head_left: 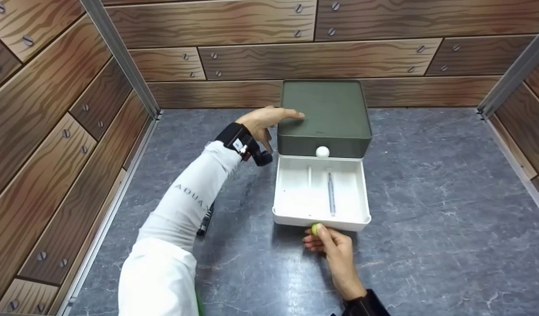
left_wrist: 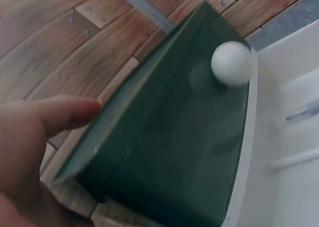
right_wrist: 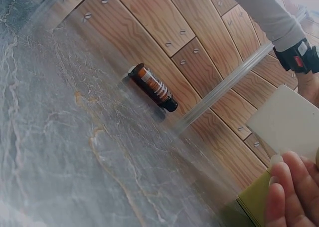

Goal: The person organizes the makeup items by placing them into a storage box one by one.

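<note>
In the head view, a dark green box (head_left: 324,107) is set near the worktop's (head_left: 427,197) back edge. Its white drawer (head_left: 293,204) is pulled out toward the front edge, and a pen (head_left: 331,195) and a thin white stick (head_left: 309,177) are seen inside. The drawer's yellow-green knob (head_left: 315,229) is pinched by the right hand (head_left: 336,250). The left hand (head_left: 265,120) is spread wide, held partly over the box's left edge.

In the left wrist view, a white knob (left_wrist: 232,64) is seen on the box's front; whether the box is touched cannot be told.

In the right wrist view, a dark bottle (right_wrist: 152,88) is seen lying on the worktop.
</note>
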